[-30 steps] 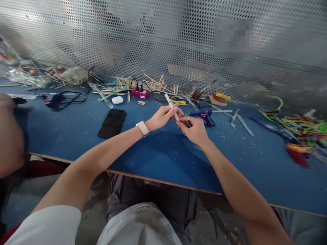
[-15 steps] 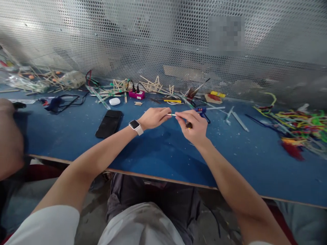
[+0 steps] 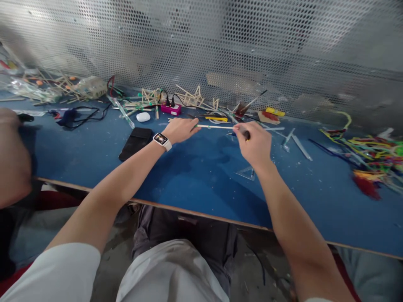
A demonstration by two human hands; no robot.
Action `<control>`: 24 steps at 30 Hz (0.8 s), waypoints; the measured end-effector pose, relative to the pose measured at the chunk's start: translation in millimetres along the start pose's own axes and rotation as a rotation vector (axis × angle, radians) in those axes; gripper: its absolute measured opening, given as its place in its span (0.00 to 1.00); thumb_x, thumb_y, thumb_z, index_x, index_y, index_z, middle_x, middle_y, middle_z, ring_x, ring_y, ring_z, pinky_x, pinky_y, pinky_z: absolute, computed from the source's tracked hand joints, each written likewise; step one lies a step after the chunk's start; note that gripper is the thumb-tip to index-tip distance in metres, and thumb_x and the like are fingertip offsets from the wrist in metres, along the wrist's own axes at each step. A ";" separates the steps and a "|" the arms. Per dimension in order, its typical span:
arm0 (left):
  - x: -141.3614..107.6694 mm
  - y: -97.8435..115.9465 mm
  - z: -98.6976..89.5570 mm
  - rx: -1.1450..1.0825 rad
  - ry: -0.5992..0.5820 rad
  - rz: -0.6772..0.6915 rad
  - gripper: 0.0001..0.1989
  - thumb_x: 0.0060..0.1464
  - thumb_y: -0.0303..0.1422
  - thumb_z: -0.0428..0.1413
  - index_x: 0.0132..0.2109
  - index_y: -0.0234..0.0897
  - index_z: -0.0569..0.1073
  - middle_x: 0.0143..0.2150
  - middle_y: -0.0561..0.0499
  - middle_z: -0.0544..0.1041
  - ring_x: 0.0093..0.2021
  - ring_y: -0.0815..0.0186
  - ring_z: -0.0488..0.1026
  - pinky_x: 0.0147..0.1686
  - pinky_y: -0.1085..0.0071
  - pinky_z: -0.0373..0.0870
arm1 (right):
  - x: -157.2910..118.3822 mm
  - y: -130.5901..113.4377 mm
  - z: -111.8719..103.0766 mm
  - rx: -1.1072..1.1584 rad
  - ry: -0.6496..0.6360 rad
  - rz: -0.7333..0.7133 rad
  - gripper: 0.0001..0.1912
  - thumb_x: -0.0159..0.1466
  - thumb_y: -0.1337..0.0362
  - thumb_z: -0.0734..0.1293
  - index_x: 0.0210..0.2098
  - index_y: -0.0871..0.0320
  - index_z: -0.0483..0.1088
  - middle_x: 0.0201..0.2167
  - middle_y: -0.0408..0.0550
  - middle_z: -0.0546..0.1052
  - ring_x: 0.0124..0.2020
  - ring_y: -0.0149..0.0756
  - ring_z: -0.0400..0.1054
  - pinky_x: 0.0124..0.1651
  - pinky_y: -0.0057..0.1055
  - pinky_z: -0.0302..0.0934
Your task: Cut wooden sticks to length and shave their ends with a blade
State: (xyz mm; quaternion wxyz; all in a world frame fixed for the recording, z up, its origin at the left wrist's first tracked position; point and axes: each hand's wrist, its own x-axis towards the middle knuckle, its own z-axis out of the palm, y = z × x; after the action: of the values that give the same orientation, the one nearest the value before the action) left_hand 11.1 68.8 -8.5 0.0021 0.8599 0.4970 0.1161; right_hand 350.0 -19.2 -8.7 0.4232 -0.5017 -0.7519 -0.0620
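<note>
A thin pale wooden stick (image 3: 217, 127) with a green mark near its left part is held level above the blue table (image 3: 195, 180). My left hand (image 3: 181, 130), with a white watch (image 3: 162, 140) on its wrist, pinches the stick's left end. At the right end, my right hand (image 3: 254, 142) pinches it between thumb and finger. A dark, blurred object (image 3: 246, 134) also sits in my right hand; its shape is mostly hidden. On the table below my right hand lies a clear set square (image 3: 247, 173).
Left of my left hand are a black phone (image 3: 136, 143) and a white case (image 3: 143, 117). Behind are a magenta power adapter (image 3: 171, 109), stick frames (image 3: 192, 96) and a yellow cutter (image 3: 215, 119). Colourful wires (image 3: 374, 153) lie right. Another person's arm (image 3: 14, 157) rests far left.
My hands have moved apart, so a longer length of the stick shows between them. The set square has come into sight. The view has shifted slightly.
</note>
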 end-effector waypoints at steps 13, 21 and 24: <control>-4.9 -61.9 -38.5 0.035 0.140 -0.554 0.26 0.84 0.50 0.72 0.75 0.39 0.84 0.74 0.40 0.87 0.71 0.48 0.88 0.74 0.42 0.90 | -4.7 18.2 14.4 0.015 0.002 0.068 0.21 0.89 0.42 0.73 0.52 0.51 0.87 0.46 0.53 0.88 0.48 0.48 0.84 0.62 0.51 0.82; -7.0 -59.9 -45.3 0.005 0.157 -0.495 0.29 0.86 0.48 0.71 0.81 0.40 0.80 0.78 0.38 0.84 0.73 0.46 0.87 0.74 0.40 0.91 | -14.7 20.9 46.1 -0.008 -0.135 0.118 0.22 0.87 0.43 0.78 0.60 0.57 0.84 0.53 0.49 0.88 0.49 0.40 0.85 0.57 0.44 0.86; 0.4 -35.7 -24.3 -0.027 0.046 -0.299 0.27 0.84 0.48 0.72 0.78 0.40 0.82 0.76 0.39 0.86 0.71 0.48 0.88 0.72 0.43 0.92 | -19.6 17.6 61.4 -0.052 -0.227 0.115 0.21 0.87 0.44 0.79 0.62 0.56 0.85 0.57 0.51 0.88 0.54 0.43 0.86 0.61 0.47 0.87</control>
State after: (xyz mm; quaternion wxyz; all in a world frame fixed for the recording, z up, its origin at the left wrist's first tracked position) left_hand -24.1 84.5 11.0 0.0196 0.7734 0.6178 0.1407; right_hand 331.7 7.4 -67.2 0.3252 -0.5586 -0.7630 0.0002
